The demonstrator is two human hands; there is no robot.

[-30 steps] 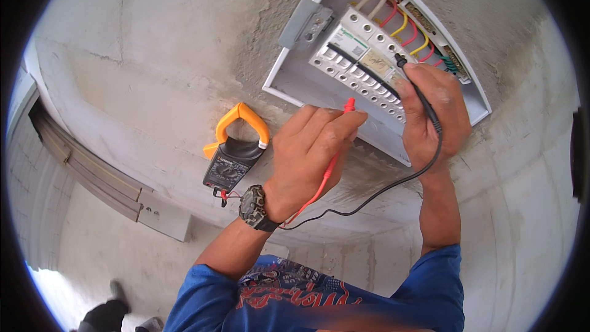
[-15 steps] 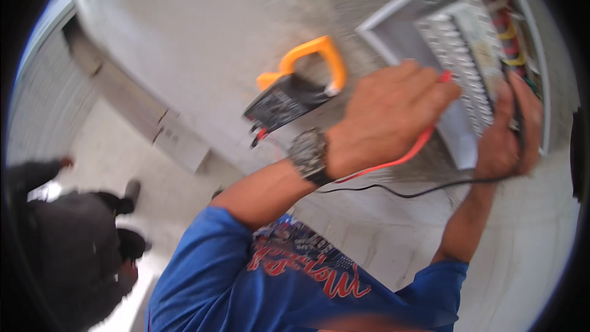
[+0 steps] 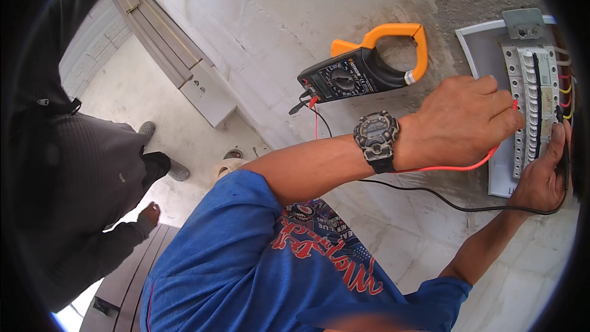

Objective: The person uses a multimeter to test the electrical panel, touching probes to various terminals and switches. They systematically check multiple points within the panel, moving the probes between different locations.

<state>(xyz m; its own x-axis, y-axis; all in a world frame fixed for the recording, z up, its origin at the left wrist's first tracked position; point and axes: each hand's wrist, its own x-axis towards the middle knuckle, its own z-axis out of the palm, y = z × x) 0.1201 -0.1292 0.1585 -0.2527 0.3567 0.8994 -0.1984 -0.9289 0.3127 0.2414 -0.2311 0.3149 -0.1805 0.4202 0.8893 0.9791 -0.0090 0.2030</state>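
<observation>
My left hand (image 3: 464, 120), with a watch (image 3: 376, 137) on its wrist, pinches a red test probe (image 3: 515, 105) against the left side of a row of breakers (image 3: 527, 114). On the other side of the row, my right hand (image 3: 544, 175) grips a black test probe (image 3: 559, 112), its tip near the coloured wires (image 3: 566, 91). Both fists are closed. The breakers sit in an opened electrical panel box (image 3: 476, 37) on the wall. A black clamp meter (image 3: 344, 79) with an orange jaw lies against the wall to the left. Its red lead (image 3: 442, 168) and black lead (image 3: 424, 199) run to the probes.
A person in dark clothes (image 3: 92, 166) stands at the left, one hand (image 3: 149, 214) visible. Long brown-grey boards (image 3: 166, 43) run along the upper left. Brown slats (image 3: 132, 276) show at the lower left. Grey plastered wall (image 3: 276, 31) surrounds the panel box.
The view has shifted and sharpened, so the meter and panel box appear further right. My hands stay at the box with the probes. The person at the left now fills more of the view.
</observation>
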